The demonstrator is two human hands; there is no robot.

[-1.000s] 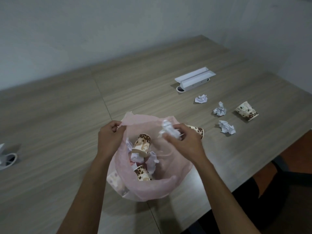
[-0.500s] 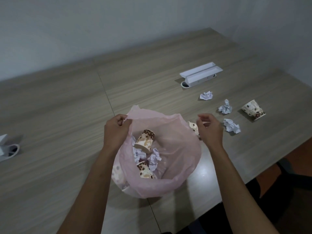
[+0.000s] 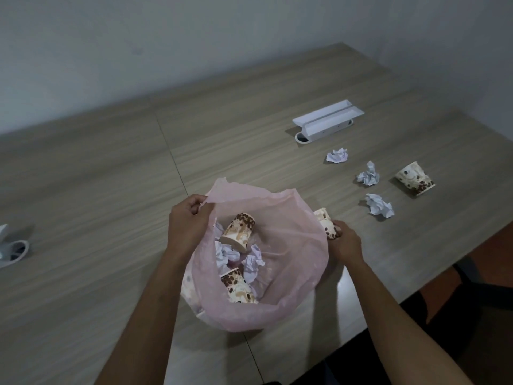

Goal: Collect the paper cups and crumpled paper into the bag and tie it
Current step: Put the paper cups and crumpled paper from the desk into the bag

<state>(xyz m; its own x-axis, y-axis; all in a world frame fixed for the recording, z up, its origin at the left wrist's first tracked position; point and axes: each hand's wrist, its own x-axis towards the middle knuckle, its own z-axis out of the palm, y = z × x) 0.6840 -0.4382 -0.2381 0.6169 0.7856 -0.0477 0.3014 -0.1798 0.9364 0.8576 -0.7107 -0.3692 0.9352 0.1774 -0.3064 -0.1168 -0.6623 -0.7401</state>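
Pink plastic bag sits open on the wooden bench, mouth facing up toward the camera. Inside: two coffee-bean-print paper cups, upper cup tilted with its base pointing up and away and its rim down toward the near left, lower cup lying on its side near the bag's front. Crumpled white paper balls sit between the two cups. Something pale shows through the bag's left wall, cannot tell what.

Left hand pinches the bag's rim at the upper left, holding the mouth open. Right hand curls round a third cup just outside the bag's right edge; that cup lies on its side, long axis running away from the hand.

Right part of the bench: three loose paper balls, far, middle, near, well apart from the bag. A fourth cup lies on its side beside the middle ball, rim toward the near right. White cable tray beyond them. White grommet at the left edge.
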